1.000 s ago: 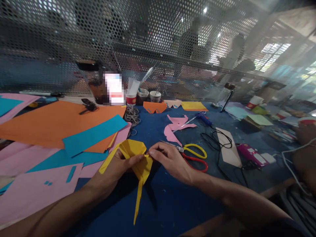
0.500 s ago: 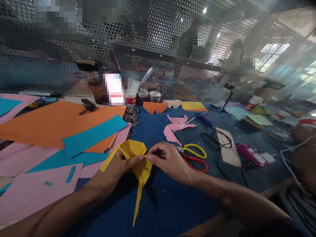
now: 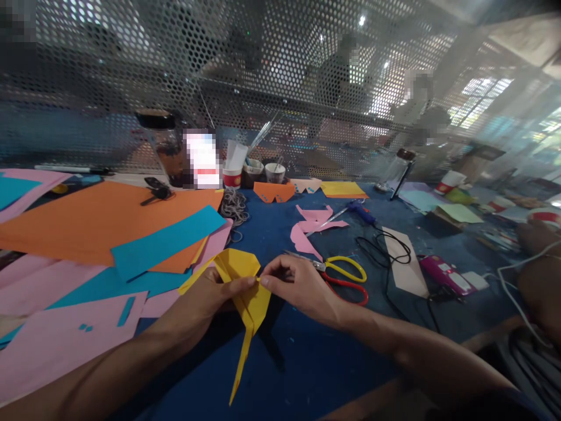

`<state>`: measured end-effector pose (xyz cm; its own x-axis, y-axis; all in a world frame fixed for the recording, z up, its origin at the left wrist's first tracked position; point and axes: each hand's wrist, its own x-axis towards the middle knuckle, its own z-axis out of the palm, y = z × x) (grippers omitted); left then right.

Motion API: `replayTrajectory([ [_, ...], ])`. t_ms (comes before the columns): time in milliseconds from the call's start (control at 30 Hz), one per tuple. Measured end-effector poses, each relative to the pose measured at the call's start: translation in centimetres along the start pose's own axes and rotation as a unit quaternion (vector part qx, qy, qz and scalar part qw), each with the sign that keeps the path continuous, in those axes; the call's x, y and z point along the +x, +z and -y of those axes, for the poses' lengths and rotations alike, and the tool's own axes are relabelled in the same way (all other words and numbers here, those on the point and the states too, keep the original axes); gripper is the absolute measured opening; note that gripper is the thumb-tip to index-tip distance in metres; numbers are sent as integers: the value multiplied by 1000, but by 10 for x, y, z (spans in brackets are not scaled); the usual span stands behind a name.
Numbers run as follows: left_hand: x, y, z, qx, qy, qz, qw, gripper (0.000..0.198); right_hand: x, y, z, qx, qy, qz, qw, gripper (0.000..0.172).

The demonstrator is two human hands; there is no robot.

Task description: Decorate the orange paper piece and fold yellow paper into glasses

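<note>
A folded yellow paper piece (image 3: 239,264) with a long narrow strip hanging down is held above the blue table. My left hand (image 3: 214,292) is closed on it, thumb pressed on the front of the paper. At its right edge, the thumb and fingertips of my right hand (image 3: 293,283) pinch a small bit of the yellow paper. Scissors (image 3: 348,270) with one yellow and one red handle lie just beyond my right hand, their blades partly hidden by it. A pink cut-paper shape (image 3: 313,227) lies farther back.
Orange paper sheets (image 3: 100,219), a blue strip (image 3: 169,241) and pink sheets (image 3: 70,345) cover the left side. Grey cord (image 3: 234,204) lies behind. A blue glue gun (image 3: 363,211) with its black cable and a magenta device (image 3: 447,275) lie right. Perforated metal (image 3: 272,76) stands behind.
The hanging yellow strip's lower end has swung slightly left and down. Both hands keep nearly the same place and grip.
</note>
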<state>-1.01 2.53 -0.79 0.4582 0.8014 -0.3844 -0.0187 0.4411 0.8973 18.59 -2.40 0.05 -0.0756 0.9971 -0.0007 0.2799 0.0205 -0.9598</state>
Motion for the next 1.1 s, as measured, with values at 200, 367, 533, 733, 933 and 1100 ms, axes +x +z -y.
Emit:
replayTrajectory([
  [200, 1, -1, 3, -4, -19, 6, 1000, 37, 2, -3, -2, 6, -23, -1, 1000, 22],
  [367, -1, -4, 5, 25, -25, 13, 999, 38, 4, -2, -6, 14, -19, -15, 1000, 21],
  [533, -2, -2, 4, 36, -17, 12, 999, 36, 4, 0, -3, 11, -24, -18, 999, 18],
  [733, -2, 2, 4, 31, -11, 21, 999, 38, 4, 2, -2, 4, -19, -21, 1000, 16],
  [933, 0, 0, 6, 26, -12, 34, 999, 35, 4, 0, -1, 17, -16, -10, 1000, 16],
  [1100, -3, -1, 6, 12, -26, 23, 999, 29, 5, -2, -1, 25, -19, 6, 999, 18],
])
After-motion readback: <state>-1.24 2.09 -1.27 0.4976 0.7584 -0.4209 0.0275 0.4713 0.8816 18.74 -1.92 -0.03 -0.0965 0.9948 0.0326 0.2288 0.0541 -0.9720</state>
